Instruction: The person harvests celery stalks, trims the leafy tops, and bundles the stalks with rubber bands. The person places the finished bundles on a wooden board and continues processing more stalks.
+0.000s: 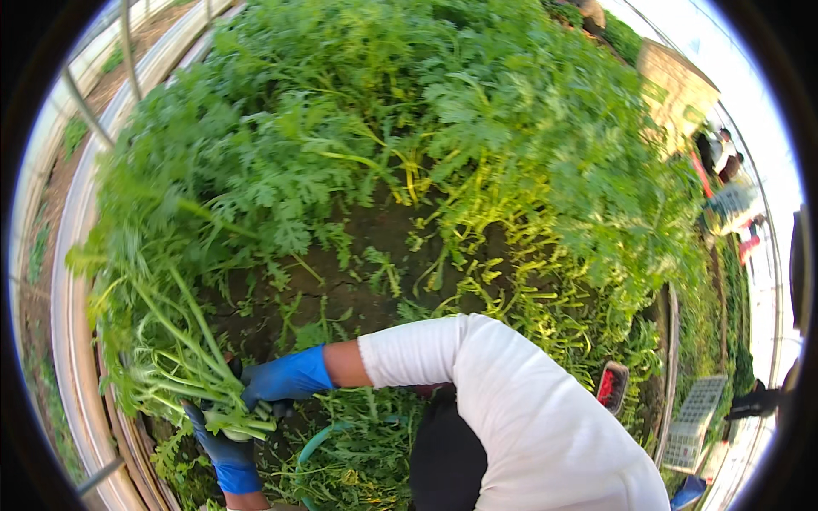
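A bunch of leafy greens with lobed leaves [192, 377] lies across my two hands at the lower left, its pale cut stems pointing right. My right hand [271, 386], in a blue glove with a darker palm, grips the stems from above. From below, my left hand [223, 447], gloved the same way, supports and closes around the bunch near the stem ends. Leaves and stems hide some fingers of both hands. Ahead of me, tall growing greens [358, 108] fill the bed around a patch of bare dark soil [370, 243].
Cut yellowish stubble [549, 294] stands right of the soil. A turquoise hose [313, 450] curves through low leaves. A small tray [621, 399] holds red items. Farther right are a cardboard box [677, 83], a plastic crate [693, 421] and other people. A pale rail [70, 306] borders the left.
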A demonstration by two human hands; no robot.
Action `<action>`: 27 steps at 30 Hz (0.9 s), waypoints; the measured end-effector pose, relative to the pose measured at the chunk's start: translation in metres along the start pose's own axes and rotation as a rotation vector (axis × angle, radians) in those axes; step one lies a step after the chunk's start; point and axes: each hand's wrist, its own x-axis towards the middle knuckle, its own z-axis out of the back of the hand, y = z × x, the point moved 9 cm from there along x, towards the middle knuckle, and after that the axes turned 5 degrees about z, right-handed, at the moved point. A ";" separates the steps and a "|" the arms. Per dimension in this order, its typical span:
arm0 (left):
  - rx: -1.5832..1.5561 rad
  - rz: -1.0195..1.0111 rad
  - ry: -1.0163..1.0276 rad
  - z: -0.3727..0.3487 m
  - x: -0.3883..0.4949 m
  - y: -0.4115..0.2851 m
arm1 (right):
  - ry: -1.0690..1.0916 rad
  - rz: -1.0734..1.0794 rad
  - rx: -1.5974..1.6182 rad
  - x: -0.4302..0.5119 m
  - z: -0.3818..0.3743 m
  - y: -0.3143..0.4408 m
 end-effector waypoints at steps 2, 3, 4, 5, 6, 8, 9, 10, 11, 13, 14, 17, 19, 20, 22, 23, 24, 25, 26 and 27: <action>0.059 -0.013 0.097 -0.011 0.009 0.016 | 0.013 -0.060 0.036 -0.002 -0.004 -0.017; 0.149 0.046 0.052 -0.007 0.012 0.022 | 0.040 -0.061 0.029 -0.003 -0.006 -0.023; 0.167 0.011 0.044 -0.005 0.016 0.024 | 0.098 -0.054 0.028 -0.006 -0.010 -0.028; 0.194 0.000 0.065 -0.005 0.019 0.017 | 0.067 -0.041 0.038 -0.007 -0.005 -0.031; 0.199 0.028 0.104 -0.005 0.026 0.014 | 0.068 -0.022 0.050 -0.011 -0.001 -0.033; 0.003 0.208 0.216 -0.010 0.026 0.019 | 0.039 0.022 0.075 -0.019 0.007 -0.032; 0.085 0.136 -0.089 0.019 0.024 0.006 | 0.000 -0.028 0.048 -0.026 0.014 -0.036; 0.017 -0.017 -0.210 0.030 0.024 -0.010 | -0.021 0.025 0.049 -0.032 0.016 -0.027; 0.001 -0.014 -0.179 0.027 0.029 -0.022 | -0.066 0.013 0.011 -0.039 0.023 -0.021; -0.022 -0.130 -0.268 0.028 0.025 -0.042 | -0.109 0.169 0.029 -0.050 0.033 0.014; -0.280 -0.141 -0.149 0.014 0.030 -0.047 | -0.054 0.214 0.093 -0.058 0.033 0.029; -0.525 -0.141 0.040 -0.028 0.037 -0.081 | 0.071 0.456 -0.032 -0.078 0.047 0.079; -0.448 -0.187 0.388 -0.082 0.007 -0.110 | -0.243 0.375 -0.340 -0.076 0.094 0.076; -0.475 -0.236 0.258 -0.084 -0.013 -0.122 | -0.367 0.351 -0.781 -0.074 0.109 0.074; -0.624 -0.246 0.404 -0.117 -0.048 -0.148 | -0.510 0.347 -1.656 -0.061 0.116 0.060; -0.582 -0.337 0.478 -0.132 -0.073 -0.164 | -0.389 0.361 -1.554 -0.051 0.120 0.038; -0.550 -0.387 0.598 -0.150 -0.097 -0.177 | -0.260 0.272 -1.450 -0.038 0.125 0.010; -0.539 -0.430 0.690 -0.162 -0.115 -0.185 | -0.134 0.208 -1.336 -0.029 0.125 -0.016; -0.506 -0.503 0.720 -0.168 -0.130 -0.192 | -0.257 0.283 -1.373 -0.022 0.129 -0.018; -0.442 -0.615 0.677 -0.166 -0.141 -0.199 | -0.379 0.383 -1.400 -0.018 0.129 -0.017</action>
